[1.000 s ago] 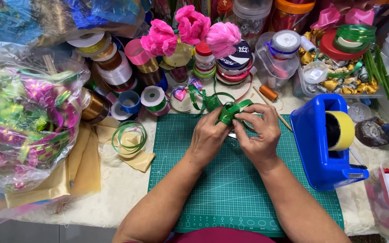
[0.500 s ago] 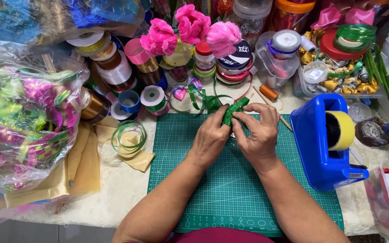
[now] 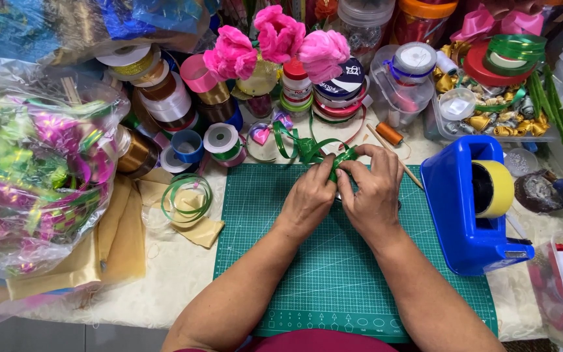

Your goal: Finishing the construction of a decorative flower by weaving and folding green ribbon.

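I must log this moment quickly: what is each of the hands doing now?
Left hand: closed, pinching the green ribbon.
Right hand: closed on the same green ribbon, fingers curled over it.

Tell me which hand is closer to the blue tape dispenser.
Right. The right hand is beside the blue tape dispenser, just to its left; the left hand sits farther away, beyond the right.

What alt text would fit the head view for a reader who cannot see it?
Both hands, left hand and right hand, pinch a green ribbon together above a green cutting mat. A blue tape dispenser stands to the right, with ribbon spools and pink fabric flowers behind.
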